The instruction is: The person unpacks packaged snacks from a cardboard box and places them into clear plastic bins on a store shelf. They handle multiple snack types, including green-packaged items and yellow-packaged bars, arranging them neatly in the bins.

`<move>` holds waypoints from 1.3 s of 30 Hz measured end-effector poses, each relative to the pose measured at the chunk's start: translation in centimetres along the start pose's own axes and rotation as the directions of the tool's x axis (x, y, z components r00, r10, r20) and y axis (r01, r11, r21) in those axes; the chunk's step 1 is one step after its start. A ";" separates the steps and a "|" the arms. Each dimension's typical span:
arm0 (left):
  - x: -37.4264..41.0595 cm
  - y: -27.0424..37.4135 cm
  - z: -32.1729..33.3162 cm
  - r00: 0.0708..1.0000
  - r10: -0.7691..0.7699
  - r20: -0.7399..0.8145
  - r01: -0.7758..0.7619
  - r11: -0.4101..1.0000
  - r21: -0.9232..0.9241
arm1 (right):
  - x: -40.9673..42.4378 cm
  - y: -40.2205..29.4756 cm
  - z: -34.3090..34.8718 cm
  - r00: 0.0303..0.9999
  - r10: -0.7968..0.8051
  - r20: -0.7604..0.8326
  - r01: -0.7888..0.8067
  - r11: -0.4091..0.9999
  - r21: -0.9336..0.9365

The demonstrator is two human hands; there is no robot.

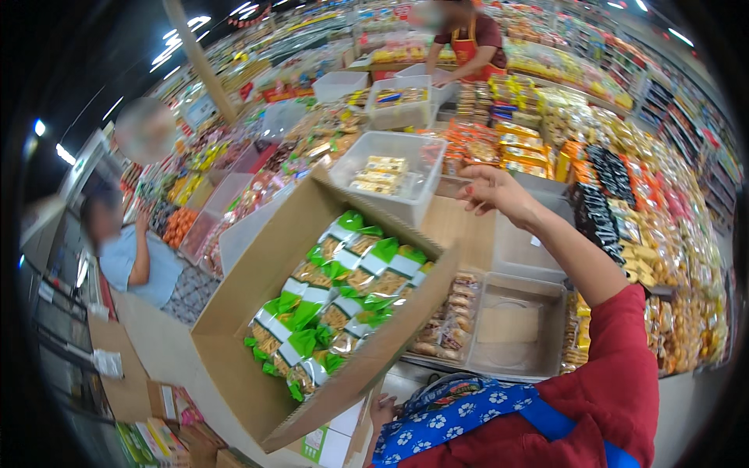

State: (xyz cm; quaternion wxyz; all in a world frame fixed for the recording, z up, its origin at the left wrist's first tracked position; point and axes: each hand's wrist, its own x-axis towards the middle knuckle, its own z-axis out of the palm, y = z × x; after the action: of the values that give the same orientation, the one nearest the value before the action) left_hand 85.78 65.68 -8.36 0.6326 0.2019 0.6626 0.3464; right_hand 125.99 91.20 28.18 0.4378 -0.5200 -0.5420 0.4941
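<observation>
An open cardboard box (231, 339) stands before me, holding several clear bags of brown snack pieces (336, 310) with green and white wrapping. My right hand (497, 196) reaches over the display beyond the box, fingers apart and with nothing in them. Just past its fingertips is a translucent plastic bin (424, 199) with a few cream-coloured wrapped packs (379, 174). My left hand (383, 409) is low beside the near side of the box. Part of it is hidden, and whether it grips anything is unclear.
A bare bin (521, 362) stands beside a bin of wrapped pastries (447, 327). Bagged snacks (638, 234) cover the right side. A person in a red apron (468, 44) leans over bins at the back. Another person in light blue (140, 263) stands left. Cartons (158, 441) lie lower left.
</observation>
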 end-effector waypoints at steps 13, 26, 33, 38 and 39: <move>-9.6 9.8 18.4 0.549 0.328 0.769 -0.834 0.162 0.527 | -26.2 14.0 4.7 0.993 -0.107 0.055 0.118 0.957 -0.264; -12.4 4.6 22.3 0.785 0.334 0.522 -0.285 -0.553 0.783 | -26.3 19.5 11.6 0.953 -0.299 0.057 0.291 0.838 -0.461; -15.0 3.7 19.3 0.856 0.361 0.371 -0.168 -0.485 0.858 | -26.1 19.5 14.3 0.882 -0.401 0.247 0.470 0.784 -0.406; -10.9 -0.1 18.5 0.821 0.439 0.365 -0.119 -0.493 0.862 | -26.2 19.9 14.3 0.899 -0.235 0.370 0.378 0.843 -0.382; -10.6 -0.6 18.2 0.810 0.453 0.372 -0.124 -0.489 0.864 | -26.2 19.8 14.1 0.905 -0.217 0.365 0.363 0.842 -0.399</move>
State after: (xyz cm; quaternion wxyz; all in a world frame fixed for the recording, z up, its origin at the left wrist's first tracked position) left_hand 104.93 61.52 -0.67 -0.0183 0.7715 0.6149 -0.1622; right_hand 116.61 63.36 7.78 0.2840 -0.4362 -0.7772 0.3537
